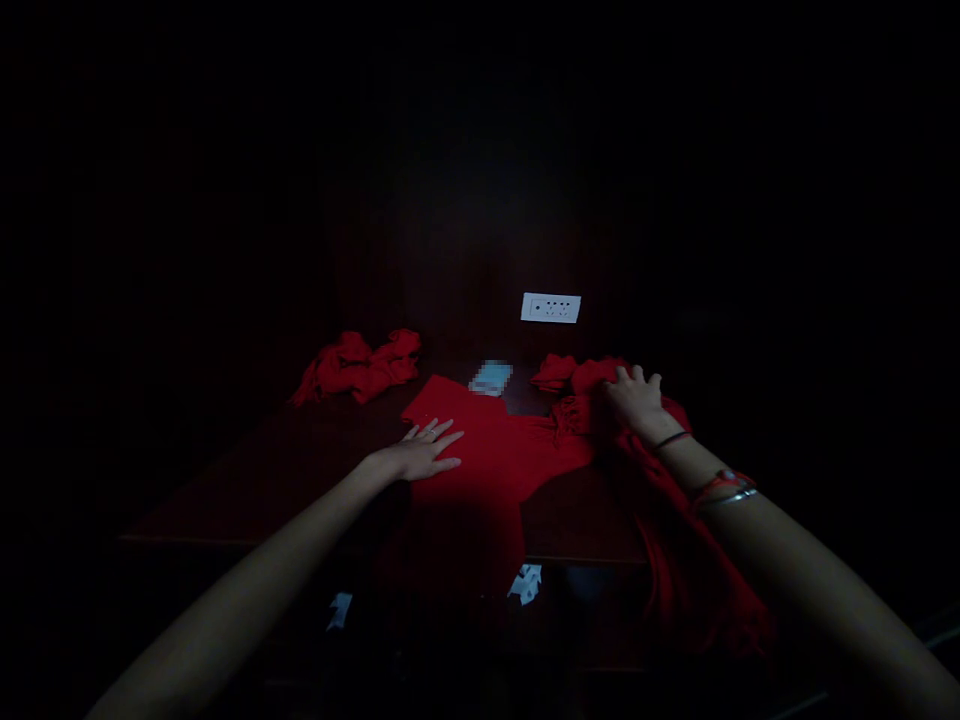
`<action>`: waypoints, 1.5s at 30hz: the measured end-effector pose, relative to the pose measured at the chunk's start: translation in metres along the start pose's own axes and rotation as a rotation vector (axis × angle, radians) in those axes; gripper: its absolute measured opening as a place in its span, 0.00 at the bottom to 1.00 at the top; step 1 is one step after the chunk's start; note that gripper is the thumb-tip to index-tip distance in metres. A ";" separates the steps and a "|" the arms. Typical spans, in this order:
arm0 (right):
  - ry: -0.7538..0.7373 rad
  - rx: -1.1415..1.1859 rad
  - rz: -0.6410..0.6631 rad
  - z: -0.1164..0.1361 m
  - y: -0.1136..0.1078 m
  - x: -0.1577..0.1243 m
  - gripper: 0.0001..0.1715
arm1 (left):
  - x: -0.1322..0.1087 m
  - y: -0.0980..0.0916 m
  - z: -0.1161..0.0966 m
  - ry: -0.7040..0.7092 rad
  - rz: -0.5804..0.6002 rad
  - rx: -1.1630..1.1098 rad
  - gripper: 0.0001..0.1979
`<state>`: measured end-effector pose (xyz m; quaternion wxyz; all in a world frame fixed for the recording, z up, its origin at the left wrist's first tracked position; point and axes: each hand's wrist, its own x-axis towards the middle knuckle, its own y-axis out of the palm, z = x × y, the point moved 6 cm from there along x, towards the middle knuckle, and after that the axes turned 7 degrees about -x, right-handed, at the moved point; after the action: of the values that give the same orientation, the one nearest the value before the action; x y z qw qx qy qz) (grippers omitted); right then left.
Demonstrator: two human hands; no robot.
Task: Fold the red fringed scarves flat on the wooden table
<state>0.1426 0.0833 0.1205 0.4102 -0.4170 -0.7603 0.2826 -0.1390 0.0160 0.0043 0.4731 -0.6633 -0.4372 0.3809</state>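
Observation:
A red cloth, most likely a scarf [480,490], is spread over the dark table and hangs down past its front edge. My left hand [420,455] lies flat on its left part, fingers spread, a ring on one finger. To the right, a bunched red fringed scarf [592,378] lies in a heap, with a long part drooping over the table's right side. My right hand [637,402] is on top of this heap, its fingers bent down into the fabric; the fingertips are hidden. Bracelets circle my right wrist.
Another crumpled red fringed scarf [360,367] lies at the back left of the table [247,490]. A pixelated pale rectangular object [492,377] is at the back middle. A white socket plate [551,308] is on the wall. Whitish scraps [526,582] show below the table edge. The surroundings are very dark.

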 end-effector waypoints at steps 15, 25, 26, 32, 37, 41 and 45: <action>-0.428 0.472 0.085 0.160 0.006 0.029 0.14 | 0.035 -0.024 0.060 0.178 -0.508 -0.334 0.11; -0.437 0.445 0.100 0.155 0.023 0.045 0.15 | 0.045 -0.034 0.055 0.061 -0.468 -0.394 0.09; -0.438 0.463 0.094 0.156 0.028 0.042 0.16 | 0.043 -0.034 0.057 0.042 -0.454 -0.359 0.10; -0.383 0.574 -0.009 0.144 0.039 0.035 0.20 | 0.034 -0.038 0.050 -0.065 -0.407 -0.082 0.14; -0.399 0.633 -0.082 0.129 0.006 0.033 0.24 | 0.012 -0.042 0.017 0.074 -0.359 -0.078 0.24; -0.649 0.687 0.148 0.144 -0.013 0.001 0.26 | 0.005 -0.019 0.005 0.158 -0.042 -0.122 0.33; -0.592 0.547 0.432 0.150 0.007 -0.034 0.41 | 0.017 -0.004 0.011 0.130 0.064 -0.094 0.33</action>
<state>0.0273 0.0437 0.0264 0.2021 -0.3436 -0.6379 0.6590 -0.1446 0.0362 0.0033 0.4565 -0.7216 -0.4016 0.3312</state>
